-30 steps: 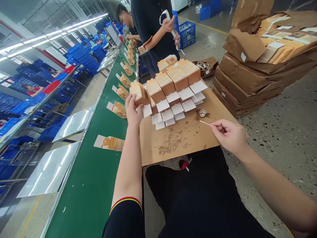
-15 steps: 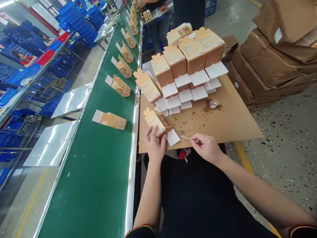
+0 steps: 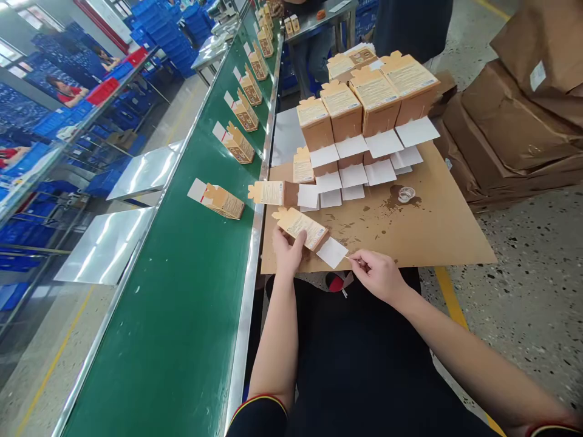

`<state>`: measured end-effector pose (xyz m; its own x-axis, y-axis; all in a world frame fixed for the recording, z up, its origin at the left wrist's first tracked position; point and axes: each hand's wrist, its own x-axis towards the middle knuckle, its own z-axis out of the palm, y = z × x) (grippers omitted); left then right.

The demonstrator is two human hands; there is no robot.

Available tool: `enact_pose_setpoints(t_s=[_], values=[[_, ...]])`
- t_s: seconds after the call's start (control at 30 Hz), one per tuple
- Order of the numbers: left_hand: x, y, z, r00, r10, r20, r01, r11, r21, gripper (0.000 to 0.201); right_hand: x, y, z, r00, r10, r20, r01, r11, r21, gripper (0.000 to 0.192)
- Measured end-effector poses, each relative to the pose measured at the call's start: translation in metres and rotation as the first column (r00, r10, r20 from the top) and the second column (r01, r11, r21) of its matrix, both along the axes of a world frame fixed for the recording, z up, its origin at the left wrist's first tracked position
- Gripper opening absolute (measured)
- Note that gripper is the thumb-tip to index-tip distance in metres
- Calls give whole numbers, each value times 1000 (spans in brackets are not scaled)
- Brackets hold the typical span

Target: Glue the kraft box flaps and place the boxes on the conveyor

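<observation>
My left hand (image 3: 288, 250) grips a small tan carton (image 3: 304, 227) near the front edge of the cardboard sheet (image 3: 437, 230). The carton lies tilted, its white flap (image 3: 332, 252) folded out toward my right hand. Pinched in my right hand (image 3: 376, 273) is a thin pale stick (image 3: 348, 258), its tip at the flap's edge; whether they touch I cannot tell. Behind the held carton, another carton (image 3: 272, 193) lies on its side across the conveyor's metal rail. A small clear cup (image 3: 405, 194) stands in a dark wet patch on the sheet.
Stacked cartons (image 3: 355, 103) with white flaps jutting out fill the sheet's far side. To the left runs a green conveyor belt (image 3: 173, 315) carrying several cartons (image 3: 222, 200) in a line. Large brown wrapped bundles (image 3: 523, 133) sit on the floor at right. People are at far tables.
My left hand has rolled the held carton so its printed panel faces up. The stick has come to the flap. The carton leaning on the stack now lies across the rail.
</observation>
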<state>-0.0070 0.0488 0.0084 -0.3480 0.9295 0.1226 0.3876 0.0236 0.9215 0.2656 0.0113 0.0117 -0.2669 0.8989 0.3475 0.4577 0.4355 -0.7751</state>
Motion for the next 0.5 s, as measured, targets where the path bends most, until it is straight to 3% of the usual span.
enact_pose_setpoints(t_s=[0.1, 0.2, 0.37, 0.5], values=[[9, -16, 8, 976, 45, 211, -51, 998, 24, 73, -1, -3, 3, 999, 12, 45, -15, 998, 58, 26], [11, -24, 16, 947, 90, 308, -93, 996, -3, 87, -7, -5, 1, 989, 44, 142, -64, 989, 137, 31], [11, -24, 21, 946, 115, 303, -110, 993, -32, 98, -13, -1, -10, 927, 126, 352, -214, 951, 222, 36], [18, -29, 26, 964, 81, 253, -80, 997, -13, 102, -4, 10, -14, 908, 150, 390, -244, 948, 204, 34]])
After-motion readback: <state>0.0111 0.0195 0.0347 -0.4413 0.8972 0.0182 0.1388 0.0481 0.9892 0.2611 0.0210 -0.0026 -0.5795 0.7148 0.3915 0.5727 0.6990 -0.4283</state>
